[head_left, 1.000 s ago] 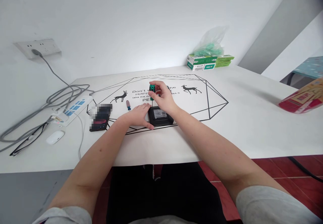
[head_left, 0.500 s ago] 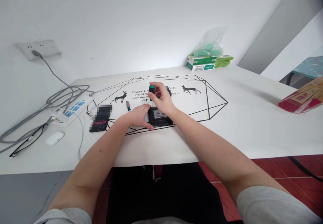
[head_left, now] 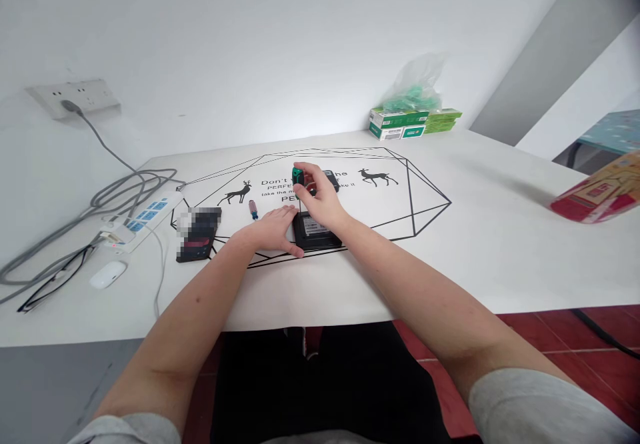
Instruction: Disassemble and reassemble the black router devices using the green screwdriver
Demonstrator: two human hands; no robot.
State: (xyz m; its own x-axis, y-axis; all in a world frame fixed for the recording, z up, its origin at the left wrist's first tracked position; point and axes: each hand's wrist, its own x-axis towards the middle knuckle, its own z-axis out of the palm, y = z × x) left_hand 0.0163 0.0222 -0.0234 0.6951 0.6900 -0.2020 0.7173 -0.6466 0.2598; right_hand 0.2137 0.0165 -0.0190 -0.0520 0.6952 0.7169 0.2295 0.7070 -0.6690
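My right hand point(head_left: 324, 199) is closed around the green and black handle of a screwdriver point(head_left: 298, 177), which stands nearly upright. Its shaft reaches down to the upper left corner of a flat black device point(head_left: 320, 240) with a white label; the tip is too small to make out. Lying flat, my left hand point(head_left: 276, 229) has its fingers stretched out and its thumb apart, touching the device's left side. Behind my right hand sits another dark object point(head_left: 331, 179), partly hidden. A small screwdriver point(head_left: 253, 209) with a reddish and blue handle rests beyond my left hand.
To the left lie a phone point(head_left: 200, 244), a white power strip point(head_left: 155, 211) with grey cables, an earbud case point(head_left: 108, 275) and glasses point(head_left: 55, 281). Green and white boxes point(head_left: 400, 124) under a plastic bag stand by the wall. A red package point(head_left: 595, 194) is at right.
The screwdriver handle has shifted slightly left and turned a little in my right hand's fingers. My left hand and the device stay put.
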